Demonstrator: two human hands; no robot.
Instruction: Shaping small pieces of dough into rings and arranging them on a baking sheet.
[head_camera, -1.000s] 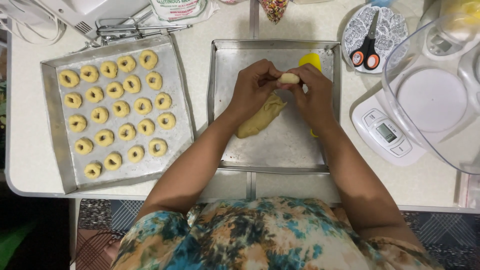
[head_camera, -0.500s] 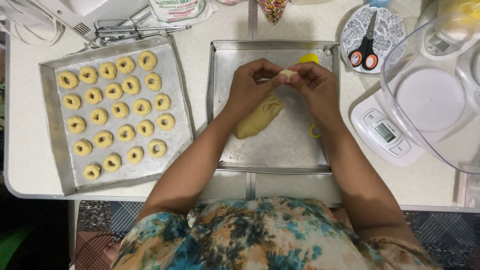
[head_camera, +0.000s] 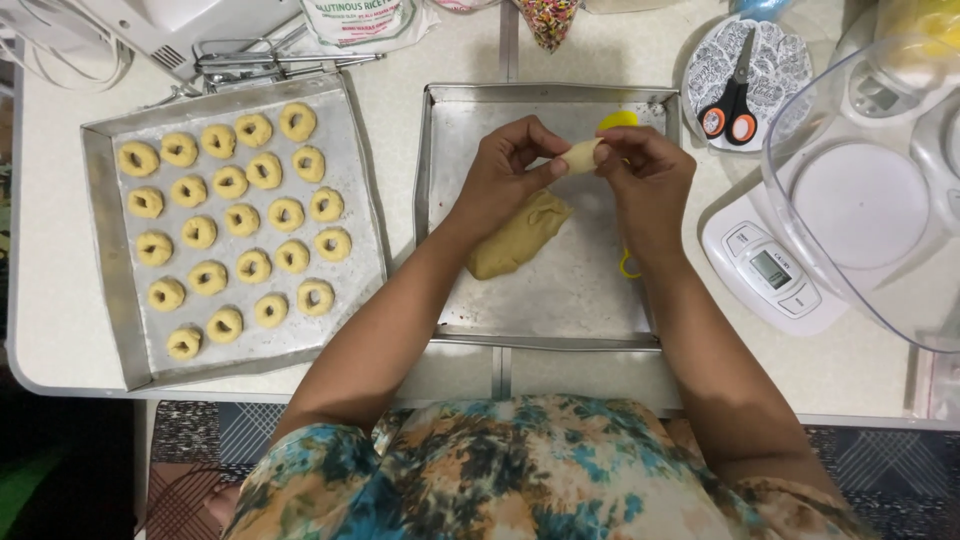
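Over a metal baking tray, my left hand and my right hand pinch a small piece of tan dough between their fingertips. Below the hands, a larger lump of the same dough lies on the tray. A yellow round object shows behind my right hand, and a yellow loop peeks out by my right wrist.
On the left, a second metal tray holds several ring-shaped dough pieces. A white kitchen scale and a clear plastic bowl stand at right. Scissors with orange and black handles rest on a patterned plate. A mixer and bags sit at the back.
Both hands have lifted the small dough piece slightly farther from the big lump and keep working it between the fingers. The trays have not moved.
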